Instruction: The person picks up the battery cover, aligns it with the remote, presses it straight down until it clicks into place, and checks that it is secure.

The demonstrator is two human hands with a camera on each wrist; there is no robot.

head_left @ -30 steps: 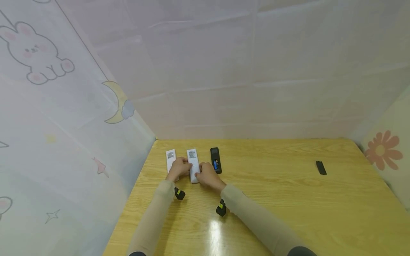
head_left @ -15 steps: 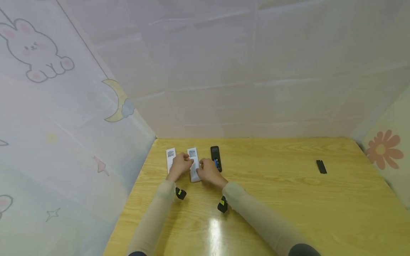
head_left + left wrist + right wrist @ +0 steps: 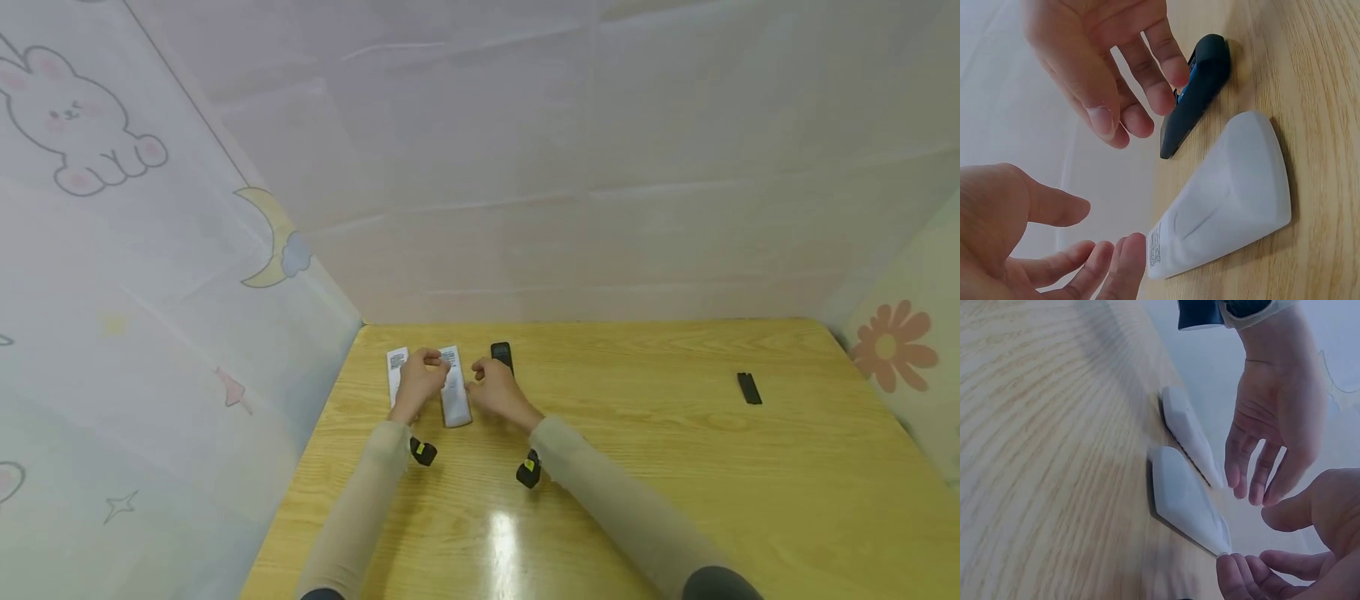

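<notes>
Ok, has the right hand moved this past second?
Yes: in the head view, the right hand has shifted up and right, hiding more of the black remote.

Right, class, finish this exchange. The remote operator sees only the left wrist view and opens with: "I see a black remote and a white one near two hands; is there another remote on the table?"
Observer: Yes, a second white remote lies to the left of your white one in the head view.
Operator: Does that second one carry any markings?
Observer: Dark print shows near its far end, too small to read.
Operator: And is there anything farther off on the table?
Observer: Yes, a flat black piece lies on its own, well to the right in the head view.
</notes>
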